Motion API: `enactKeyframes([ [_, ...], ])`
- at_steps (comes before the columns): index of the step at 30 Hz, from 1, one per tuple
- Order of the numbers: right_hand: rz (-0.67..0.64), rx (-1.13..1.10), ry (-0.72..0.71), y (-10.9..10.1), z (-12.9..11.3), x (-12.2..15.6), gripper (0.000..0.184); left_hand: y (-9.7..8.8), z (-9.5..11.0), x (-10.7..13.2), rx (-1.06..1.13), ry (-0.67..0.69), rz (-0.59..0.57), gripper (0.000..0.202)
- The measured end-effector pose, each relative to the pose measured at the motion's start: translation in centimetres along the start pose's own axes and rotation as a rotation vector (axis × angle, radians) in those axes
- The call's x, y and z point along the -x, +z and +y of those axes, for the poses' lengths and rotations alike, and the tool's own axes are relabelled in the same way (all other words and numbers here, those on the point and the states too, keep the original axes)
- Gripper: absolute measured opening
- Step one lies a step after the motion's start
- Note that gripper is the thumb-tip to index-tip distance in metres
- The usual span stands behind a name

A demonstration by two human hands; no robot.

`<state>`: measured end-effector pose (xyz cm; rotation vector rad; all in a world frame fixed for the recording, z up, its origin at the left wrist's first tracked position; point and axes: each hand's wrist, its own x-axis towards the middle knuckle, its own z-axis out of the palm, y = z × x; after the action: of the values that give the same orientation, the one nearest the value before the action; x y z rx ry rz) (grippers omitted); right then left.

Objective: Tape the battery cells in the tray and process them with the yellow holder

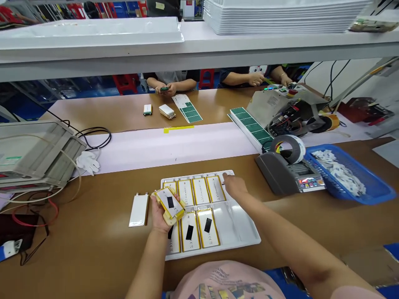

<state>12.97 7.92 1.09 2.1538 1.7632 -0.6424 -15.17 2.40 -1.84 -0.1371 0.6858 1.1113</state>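
My left hand (162, 216) is closed round a yellow-edged flat battery cell (169, 202) with a black strip on it, held over the left end of a white tray (240, 228). Several similar cells (199, 191) lie in the tray's slots. Over at the tray's far right corner my right hand (234, 185) rests with its fingers curled, touching the rim beside the last cell in the back row; nothing shows in it. A plain white cell (139, 210) lies on the brown table left of the tray.
A grey tape dispenser (288, 172) and a blue basket (352, 172) of white pieces stand at the right. A grey machine (34, 153) with cables sits at the left. Across the pale conveyor strip (168, 145), other people's hands (165, 88) work near green label sheets (190, 111).
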Motion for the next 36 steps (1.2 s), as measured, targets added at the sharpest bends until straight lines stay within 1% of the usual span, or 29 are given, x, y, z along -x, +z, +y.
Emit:
enactKeyframes([
  [2,-0.013,-0.011,-0.022,0.4,-0.2,-0.3,0.036,-0.2,0.2,-0.4,0.010,0.003,0.059,0.059],
  [3,-0.026,-0.024,-0.021,0.5,-0.2,-0.5,0.035,-0.3,0.3,-0.4,0.016,-0.002,0.066,0.060],
  [4,-0.044,-0.043,-0.012,0.6,-0.1,-0.8,0.037,-0.5,0.3,-0.5,0.020,-0.009,0.061,0.061],
  [7,-0.118,-0.124,0.017,0.7,0.5,-1.6,0.054,-0.7,0.3,-0.3,0.019,-0.019,0.011,0.063],
  [8,-0.148,-0.153,0.010,0.6,0.7,-1.7,0.057,-0.6,0.2,-0.1,0.013,-0.023,-0.006,0.062],
  [11,-0.221,-0.237,-0.044,0.1,0.3,-1.2,0.048,0.0,-0.3,0.4,-0.007,-0.031,-0.062,0.064],
  [14,-0.228,-0.356,-0.147,-1.2,-2.1,0.9,0.045,1.0,-1.3,0.7,-0.032,-0.046,-0.127,0.069],
  [17,-0.241,-0.493,-0.323,-2.3,-6.1,4.0,0.043,1.7,-2.6,0.6,-0.072,-0.080,-0.190,0.070],
  [19,-0.260,-0.453,-0.363,-2.7,-8.8,6.0,0.038,1.8,-3.4,0.6,-0.101,-0.089,-0.218,0.069],
  [21,-0.241,-0.373,-0.341,-3.0,-10.2,7.6,0.034,1.7,-3.9,0.8,-0.121,-0.079,-0.253,0.070],
  [22,-0.214,-0.350,-0.328,-3.2,-10.3,8.2,0.035,1.6,-4.0,1.0,-0.127,-0.067,-0.276,0.071],
  [24,-0.131,-0.302,-0.294,-3.4,-9.3,8.9,0.040,1.3,-3.9,1.6,-0.136,-0.047,-0.327,0.071],
  [26,-0.074,-0.225,-0.222,-3.0,-7.0,9.0,0.046,1.1,-3.4,2.4,-0.143,-0.022,-0.352,0.068],
  [27,-0.081,-0.166,-0.175,-2.5,-5.6,8.9,0.047,1.0,-3.1,2.8,-0.150,-0.007,-0.348,0.065],
  [29,-0.167,-0.038,-0.099,-0.8,-3.1,8.8,0.041,0.7,-2.1,3.7,-0.169,0.037,-0.294,0.058],
  [31,-0.257,0.040,-0.092,1.4,-1.2,9.0,0.033,0.4,-0.7,4.7,-0.192,0.122,-0.165,0.050],
  [32,-0.273,0.057,-0.106,2.5,-0.7,9.3,0.032,0.2,0.1,5.1,-0.205,0.175,-0.081,0.048],
  [34,-0.258,0.065,-0.145,4.4,-0.4,10.0,0.032,-0.2,2.0,5.7,-0.241,0.277,0.098,0.044],
  [36,-0.226,0.075,-0.167,5.6,-0.8,10.7,0.033,-0.6,4.0,6.1,-0.313,0.353,0.295,0.040],
])
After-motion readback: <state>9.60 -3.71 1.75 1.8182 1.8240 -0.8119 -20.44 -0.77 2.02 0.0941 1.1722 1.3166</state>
